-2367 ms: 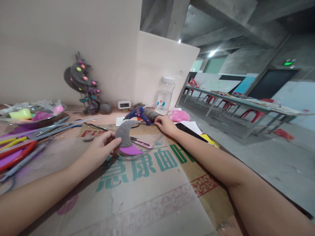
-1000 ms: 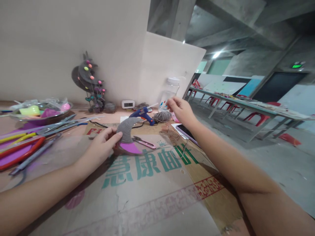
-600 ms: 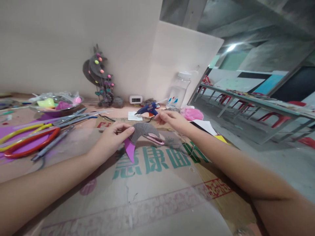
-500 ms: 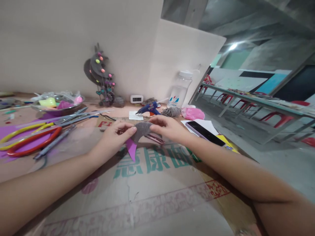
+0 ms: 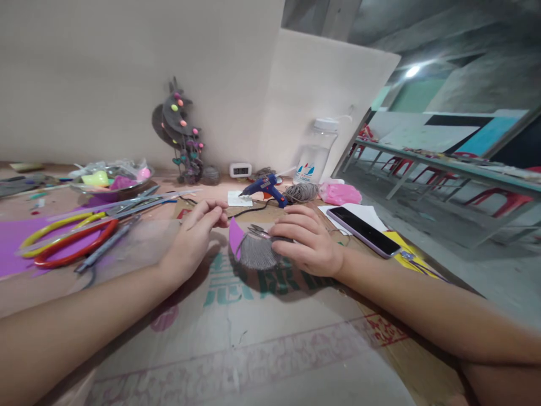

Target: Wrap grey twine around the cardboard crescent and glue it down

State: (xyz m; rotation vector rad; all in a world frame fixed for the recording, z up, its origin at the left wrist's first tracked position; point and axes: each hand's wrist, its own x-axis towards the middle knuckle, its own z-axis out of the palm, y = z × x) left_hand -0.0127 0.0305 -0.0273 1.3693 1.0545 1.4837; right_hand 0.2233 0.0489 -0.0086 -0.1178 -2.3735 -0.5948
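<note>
Shielding the printed cardboard (image 5: 422, 366) beneath it, apparently from mess, a translucent sheet (image 5: 253, 344) spreads nearest the worker. Above it, the right hand (image 5: 310, 242) pinches one end of a yarn-wrapped crescent (image 5: 258, 252), which lies mid-worktop between the hands; that grip likely steadies the piece while leaving its unwrapped purple tip exposed. The left hand (image 5: 192, 237) is just beside that tip, apart from it, fingers bent and tips bunched; whether they pinch a fine strand, an onlooker cannot tell. Small metal snips (image 5: 257, 230) lie just behind the crescent, seemingly for easy reach. Red-handled scissors (image 5: 80, 262) rest to the left, a smartphone (image 5: 364, 231) to the right on white paper. Farther back, a blue hot glue gun (image 5: 266, 183) points its nozzle over a white square (image 5: 234, 198), perhaps to catch drips, beside a gray yarn bundle (image 5: 302, 193). A digital clock (image 5: 240, 170), a water bottle (image 5: 315, 155) and a beaded moon ornament (image 5: 180, 115) line the back, the ornament perhaps upright for display. Across the concrete room, red stools (image 5: 502, 197) are tucked by a long table (image 5: 456, 166).
</note>
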